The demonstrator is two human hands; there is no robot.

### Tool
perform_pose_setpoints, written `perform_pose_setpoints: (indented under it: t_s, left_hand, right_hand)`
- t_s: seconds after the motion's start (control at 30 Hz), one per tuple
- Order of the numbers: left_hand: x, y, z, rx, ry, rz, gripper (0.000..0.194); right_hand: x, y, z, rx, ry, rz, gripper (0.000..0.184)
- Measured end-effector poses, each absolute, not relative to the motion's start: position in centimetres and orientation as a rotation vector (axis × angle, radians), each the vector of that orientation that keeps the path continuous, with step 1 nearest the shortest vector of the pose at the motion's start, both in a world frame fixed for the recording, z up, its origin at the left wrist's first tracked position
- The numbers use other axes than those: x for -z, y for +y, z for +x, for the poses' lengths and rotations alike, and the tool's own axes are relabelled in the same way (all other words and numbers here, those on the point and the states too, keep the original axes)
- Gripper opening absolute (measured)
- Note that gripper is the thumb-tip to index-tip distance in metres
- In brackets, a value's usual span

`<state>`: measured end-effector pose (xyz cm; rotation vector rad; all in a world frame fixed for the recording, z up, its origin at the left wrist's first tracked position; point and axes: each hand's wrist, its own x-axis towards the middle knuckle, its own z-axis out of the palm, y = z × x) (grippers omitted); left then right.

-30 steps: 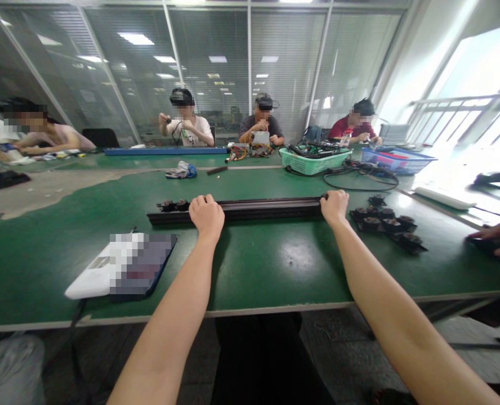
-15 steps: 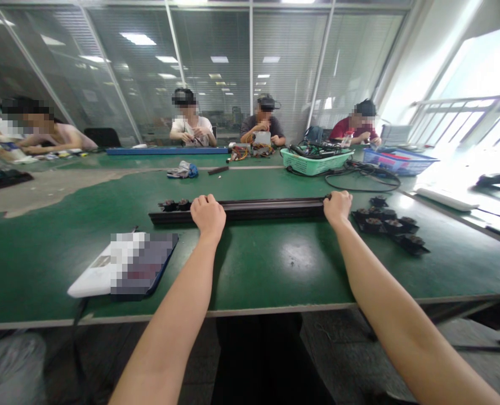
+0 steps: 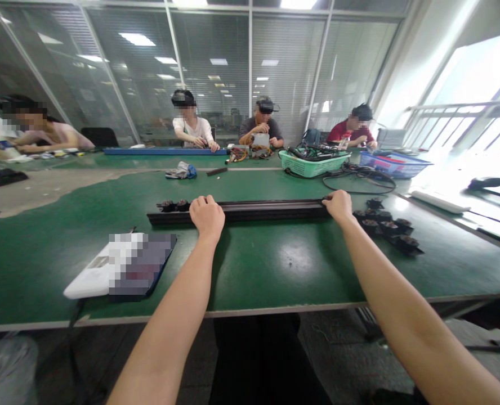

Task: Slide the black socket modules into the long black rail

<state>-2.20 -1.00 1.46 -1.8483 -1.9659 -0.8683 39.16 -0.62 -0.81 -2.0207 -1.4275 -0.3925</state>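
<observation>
A long black channelled rail (image 3: 271, 211) lies across the green table in front of me. My left hand (image 3: 208, 216) is wrapped over its left part, fingers closed. At the rail's right end, my right hand (image 3: 338, 207) is closed with its thumb and fingertips on the end; whether a small part is between them is hidden. Small black pieces (image 3: 174, 206) sit at the rail's left end, just beyond my left hand. More of these dark pieces (image 3: 389, 226) lie in a loose cluster to the right of my right hand.
Near my left forearm are a white device (image 3: 102, 270) and a dark flat device (image 3: 144, 270). Farther back stand a green basket (image 3: 313, 164) of cables, a blue basket (image 3: 396, 164), a grey-blue cloth (image 3: 181, 170) and a long blue bar (image 3: 165, 151). Several people sit across the table.
My right hand has turned slightly at the rail's end, while my left hand keeps its hold. Across the table, a person in white has lowered a hand to the blue bar.
</observation>
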Motion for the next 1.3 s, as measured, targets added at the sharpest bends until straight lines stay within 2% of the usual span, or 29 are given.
perform_pose_setpoints:
  t_s: [0.1, 0.33, 1.3]
  left_hand:
    - [-1.5, -1.1, -2.2, 0.862, -1.967, -1.842, 0.034]
    - [-1.5, -1.0, -2.2, 0.832, -1.950, -1.832, 0.034]
    - [-1.5, -1.0, -2.1, 0.844, -1.950, -1.820, 0.034]
  right_hand:
    - [1.1, -0.9, 38.7, 0.309, -1.381, -2.056, 0.033]
    - [2.4, -0.7, 38.6, 0.369, -1.350, -2.054, 0.034]
    - [2.2, -0.9, 40.0, 0.380, -1.272, -2.079, 0.035]
